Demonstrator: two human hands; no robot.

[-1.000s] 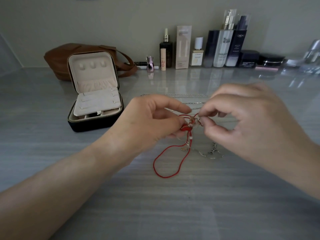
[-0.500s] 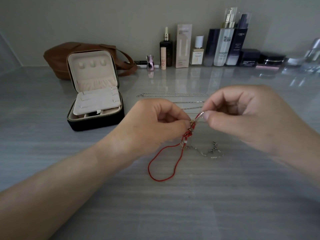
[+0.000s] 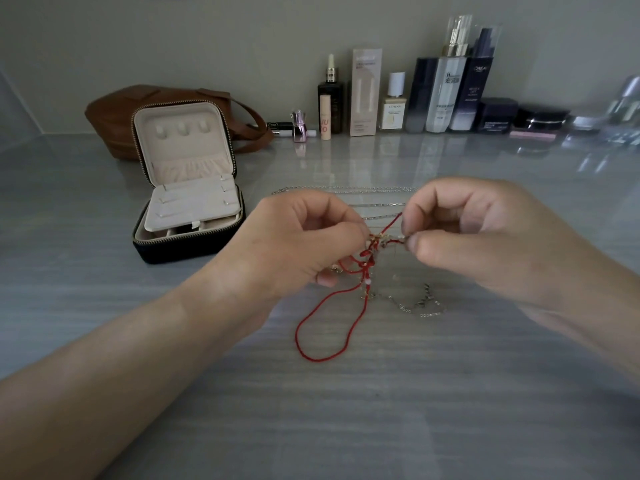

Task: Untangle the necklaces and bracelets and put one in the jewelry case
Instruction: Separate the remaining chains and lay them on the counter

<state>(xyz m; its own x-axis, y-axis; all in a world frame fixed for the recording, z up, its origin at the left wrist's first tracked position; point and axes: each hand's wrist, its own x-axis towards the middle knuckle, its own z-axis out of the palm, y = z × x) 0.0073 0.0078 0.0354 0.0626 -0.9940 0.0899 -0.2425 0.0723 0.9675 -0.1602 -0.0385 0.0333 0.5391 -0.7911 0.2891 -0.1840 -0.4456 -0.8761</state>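
Brown leather bag and a row of cosmetic bottles along the wall.

Left hand and right hand raised over grey worktop, fingertips close together. Both pinch the knotted top of a red cord bracelet, with small gold bits at the pinch point. Red loop hangs down onto the worktop. Thin silver chain trails from the tangle and lies just right of the loop. Long silver necklaces stretched flat behind the hands, partly hidden. Jewelry case to the left, open, lid upright, beige lining. Brown bag behind the case. Cosmetic bottles in a row along the back wall.
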